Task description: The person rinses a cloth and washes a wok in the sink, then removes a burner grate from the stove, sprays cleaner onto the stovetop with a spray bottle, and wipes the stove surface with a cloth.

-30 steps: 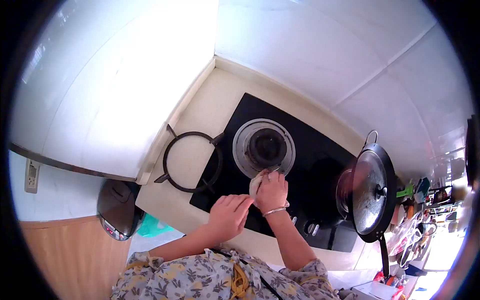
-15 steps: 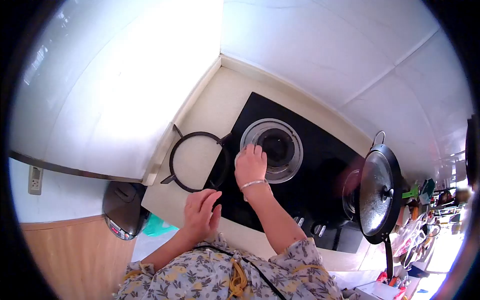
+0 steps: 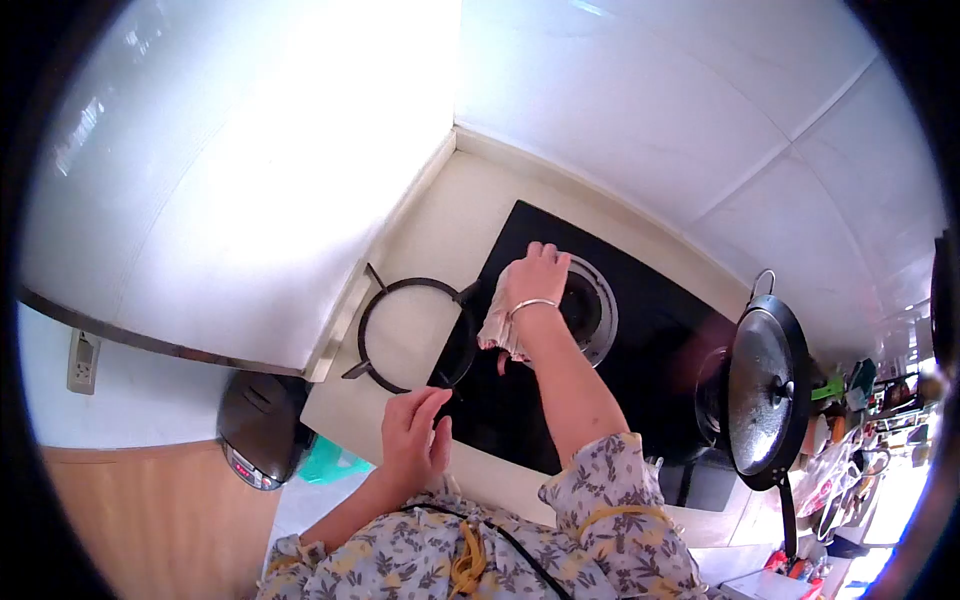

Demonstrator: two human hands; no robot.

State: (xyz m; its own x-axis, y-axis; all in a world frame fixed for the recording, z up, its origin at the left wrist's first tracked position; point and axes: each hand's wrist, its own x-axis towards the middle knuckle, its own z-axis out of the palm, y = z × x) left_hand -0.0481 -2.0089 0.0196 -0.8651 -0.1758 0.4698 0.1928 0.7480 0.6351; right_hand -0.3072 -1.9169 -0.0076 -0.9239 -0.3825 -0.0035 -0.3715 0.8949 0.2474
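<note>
Head view, clock face centred on the round silver-rimmed burner (image 3: 606,300): right hand (image 3: 540,278) at 10 o'clock, palm down, fingers bent and closed over a pale crumpled cloth (image 3: 500,322). Cloth lies at 9 o'clock, against the burner's edge and over the black glass cooktop (image 3: 640,375), its loose end hanging toward 8. Left hand (image 3: 408,435) at 8 o'clock, fingers side by side and loosely curled, thumb a narrow gap away; fingertips near the black metal ring-shaped pan support (image 3: 415,281), contact cannot be told. Pan support at 9, lying partly on the cream countertop (image 3: 445,225), partly on the cooktop. Black long-handled pan with shiny domed lid (image 3: 758,400) toward 4
</note>
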